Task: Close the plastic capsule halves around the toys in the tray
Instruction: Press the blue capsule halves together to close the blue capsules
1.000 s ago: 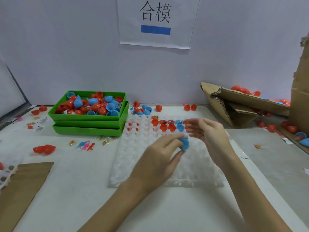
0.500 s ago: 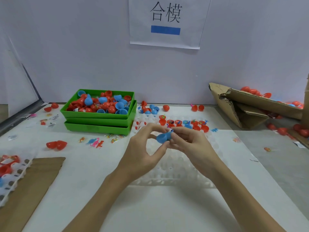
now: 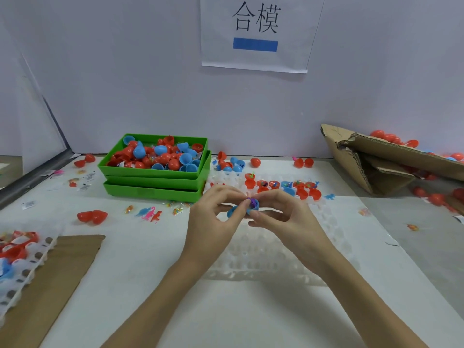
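1. Blue capsule halves (image 3: 242,209) sit hinged open above the white tray (image 3: 263,252), pinched by both hands.
2. Left hand (image 3: 213,222) grips the left half; right hand (image 3: 283,219) grips the toy-filled right half.

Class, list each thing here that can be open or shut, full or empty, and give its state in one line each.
Blue capsule: open, halves hinged apart, purple toy inside.
Left hand: pinching one half.
Right hand: pinching the other half.
Top green bin: full of capsule halves.
White tray: near rows empty.
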`<state>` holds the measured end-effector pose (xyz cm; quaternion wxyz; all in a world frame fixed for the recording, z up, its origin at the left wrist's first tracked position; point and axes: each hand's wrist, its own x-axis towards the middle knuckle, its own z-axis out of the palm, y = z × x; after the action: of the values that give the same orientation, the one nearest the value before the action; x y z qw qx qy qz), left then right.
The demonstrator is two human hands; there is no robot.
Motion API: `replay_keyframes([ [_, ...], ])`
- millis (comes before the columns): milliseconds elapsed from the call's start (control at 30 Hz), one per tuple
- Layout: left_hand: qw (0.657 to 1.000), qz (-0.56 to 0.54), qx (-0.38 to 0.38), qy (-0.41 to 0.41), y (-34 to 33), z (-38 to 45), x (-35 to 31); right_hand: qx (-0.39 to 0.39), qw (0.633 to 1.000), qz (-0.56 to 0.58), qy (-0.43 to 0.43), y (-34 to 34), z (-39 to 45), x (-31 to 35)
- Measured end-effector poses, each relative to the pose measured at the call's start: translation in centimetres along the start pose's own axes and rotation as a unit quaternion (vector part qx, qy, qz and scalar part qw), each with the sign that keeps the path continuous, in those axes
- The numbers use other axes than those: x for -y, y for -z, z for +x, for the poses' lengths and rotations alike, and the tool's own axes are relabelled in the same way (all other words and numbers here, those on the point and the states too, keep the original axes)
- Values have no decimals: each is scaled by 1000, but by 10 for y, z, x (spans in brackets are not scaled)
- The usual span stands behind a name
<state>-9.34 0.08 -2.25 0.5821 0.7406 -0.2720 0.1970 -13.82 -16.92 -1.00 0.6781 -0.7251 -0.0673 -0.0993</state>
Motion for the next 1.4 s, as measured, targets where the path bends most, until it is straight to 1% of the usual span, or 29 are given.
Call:
replay_keyframes([
  [133, 999, 29, 12, -22, 1, 0, 1, -2, 995, -78, 56, -3, -1, 0],
  [267, 999, 7, 33, -19, 3, 0, 0, -26, 992, -92, 83, -1, -1, 1],
  [367, 996, -77, 16, 39, 2, 0, -3, -28, 989, -103, 103, -2, -1, 2],
  [467, 980, -170, -9, 102, 1, 0, -7, -33, 986, -111, 120, -3, -2, 2],
  [567, 970, -182, -13, 163, 2, 2, -8, -53, 979, -144, 133, -4, -2, -1],
  [633, 965, -185, -8, 183, 1, 1, -7, -59, 971, -179, 150, -6, -3, -1],
  [733, 952, -223, -26, 210, 2, 2, -9, -70, 952, -230, 188, -8, -6, 0],
  [800, 950, -230, -14, 212, 6, 4, -9, -80, 937, -265, 213, -9, -7, 3],
  [900, 954, -227, 41, 192, 12, 7, -8, -94, 922, -287, 242, -8, -7, 5],
  [967, 959, -216, 60, 175, 12, 7, -8, -100, 916, -297, 251, -5, -6, 6],
  [1133, 963, -222, 31, 150, 9, 5, -9, -104, 888, -350, 280, -2, -3, 8],
  [1233, 965, -222, 23, 139, 11, 6, -10, -87, 873, -382, 292, 0, -3, 7],
  [1300, 965, -216, 27, 145, 11, 6, -12, -69, 873, -383, 293, -1, -3, 7],
  [1400, 971, -189, 32, 141, 11, 5, -13, -59, 884, -363, 288, -5, -5, 7],
])
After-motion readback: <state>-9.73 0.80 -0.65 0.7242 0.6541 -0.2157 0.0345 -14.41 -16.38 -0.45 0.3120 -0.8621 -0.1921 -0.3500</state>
